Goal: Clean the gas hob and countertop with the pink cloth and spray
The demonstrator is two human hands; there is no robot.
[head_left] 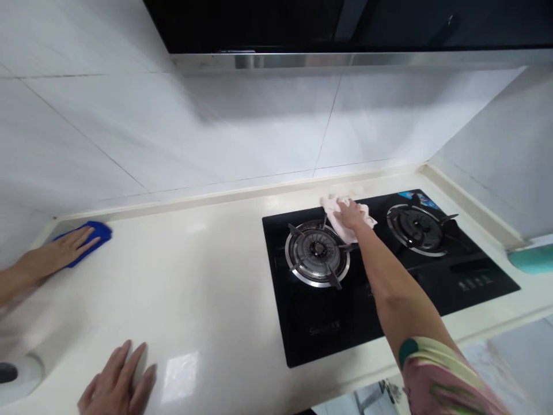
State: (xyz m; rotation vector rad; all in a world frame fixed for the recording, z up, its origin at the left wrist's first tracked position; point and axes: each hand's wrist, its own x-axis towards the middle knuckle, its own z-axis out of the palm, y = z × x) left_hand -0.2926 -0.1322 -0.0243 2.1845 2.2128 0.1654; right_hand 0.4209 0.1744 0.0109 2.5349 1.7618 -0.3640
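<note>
My right hand reaches out over the black glass gas hob and presses down on a pale pink cloth, fingers curled over it. The cloth lies on the glass between the left burner and the right burner, near the hob's back edge. My left hand rests flat on the cream countertop at the near edge, fingers spread, holding nothing.
At the far left another person's hand lies flat on a blue cloth by the wall. A black range hood hangs above. White tiled walls enclose the back and right. A teal object sits at the right edge.
</note>
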